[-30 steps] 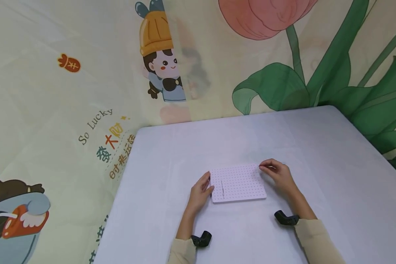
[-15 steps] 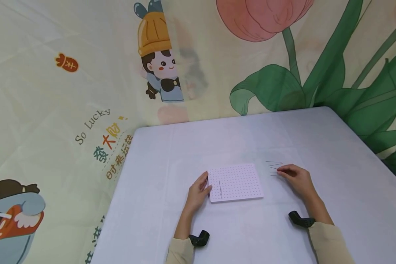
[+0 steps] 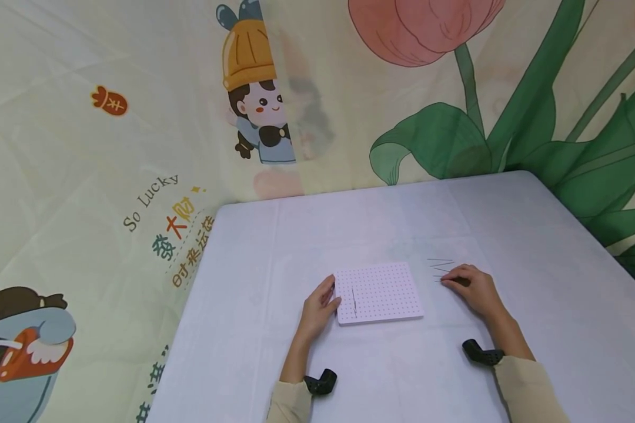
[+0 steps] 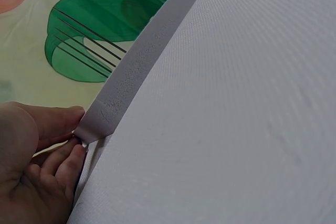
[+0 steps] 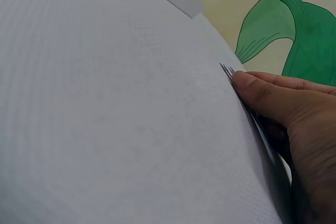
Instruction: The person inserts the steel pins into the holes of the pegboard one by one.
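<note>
Backdrop (image 3: pixel 164 59): printed fabric, beyond the board. Table (image 3: pixel 254 264): white cloth, runs out past the board on every side. Sleeves (image 3: pixel 529 388), light tan, come in from the near side of the board, one toward each end.

Board (image 3: pixel 386 294): white, thin, grid of small holes, flat on the cloth. Long side runs left-right in the head view. It's the reference for everything here.

Right hand (image 3: pixel 473 291): off the board's right end, not touching it. Thumb and forefinger brought together at the ends of the loose pins. Can't tell if a pin is actually between them; fingertips cover that spot.

Left hand (image 3: pixel 317 310): gripping the board's left end, thumb on one side, fingers on the other.

Wrist cameras (image 3: pixel 320 382): black, one per wrist, nearer the wearer than the board.

Standing pins (image 4: pixel 90 30): dark, thin, four visible in the left wrist view, upright from the board near its left end.

Loose pins (image 3: pixel 440 259): on the cloth, right of the board, level with its far part. Count unclear near the fingers. Key relation: they're roughly parallel to the board's long side, one end toward the board, other end toward the right hand. Right hand is nearer; left is across the board.
</note>
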`<state>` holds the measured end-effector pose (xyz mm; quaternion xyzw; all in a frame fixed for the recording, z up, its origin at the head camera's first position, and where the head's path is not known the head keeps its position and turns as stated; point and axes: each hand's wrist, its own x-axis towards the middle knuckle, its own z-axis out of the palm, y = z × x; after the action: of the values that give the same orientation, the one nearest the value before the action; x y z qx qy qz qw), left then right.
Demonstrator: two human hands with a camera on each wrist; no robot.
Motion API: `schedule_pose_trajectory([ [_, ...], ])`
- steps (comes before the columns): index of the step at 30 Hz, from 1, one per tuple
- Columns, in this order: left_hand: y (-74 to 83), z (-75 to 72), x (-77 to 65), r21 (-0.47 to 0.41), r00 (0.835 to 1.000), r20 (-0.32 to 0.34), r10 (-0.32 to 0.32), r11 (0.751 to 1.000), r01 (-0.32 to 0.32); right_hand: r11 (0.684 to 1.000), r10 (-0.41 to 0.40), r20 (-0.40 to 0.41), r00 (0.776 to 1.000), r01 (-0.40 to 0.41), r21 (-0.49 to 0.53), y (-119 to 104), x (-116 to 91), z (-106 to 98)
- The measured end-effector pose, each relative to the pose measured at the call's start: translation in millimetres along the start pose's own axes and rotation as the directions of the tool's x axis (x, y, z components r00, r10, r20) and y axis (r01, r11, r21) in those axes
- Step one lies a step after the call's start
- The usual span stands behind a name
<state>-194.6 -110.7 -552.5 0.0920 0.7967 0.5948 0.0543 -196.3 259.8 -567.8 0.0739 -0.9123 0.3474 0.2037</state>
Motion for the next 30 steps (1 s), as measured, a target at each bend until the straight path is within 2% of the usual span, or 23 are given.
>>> schedule_pose_trajectory([
  [12, 2.3, 0.0, 0.9, 0.026, 0.999, -0.017, -0.043, 0.999, 0.043, 1.000, -0.011, 0.048, 0.999, 0.012, -0.021, -2.9, 2.5, 1.7],
  [21, 0.7, 1.8, 0.8, 0.027, 0.999, -0.017, -0.050, 0.998, 0.050, 1.000, -0.015, 0.033, 0.999, 0.015, -0.025, -4.1, -0.1, 1.8],
  [30, 0.4, 1.2, 0.2, 0.015, 0.999, -0.017, -0.035, 0.999, 0.036, 0.989, -0.003, -0.025, 1.000, 0.006, 0.148, -24.0, 9.4, 8.9],
])
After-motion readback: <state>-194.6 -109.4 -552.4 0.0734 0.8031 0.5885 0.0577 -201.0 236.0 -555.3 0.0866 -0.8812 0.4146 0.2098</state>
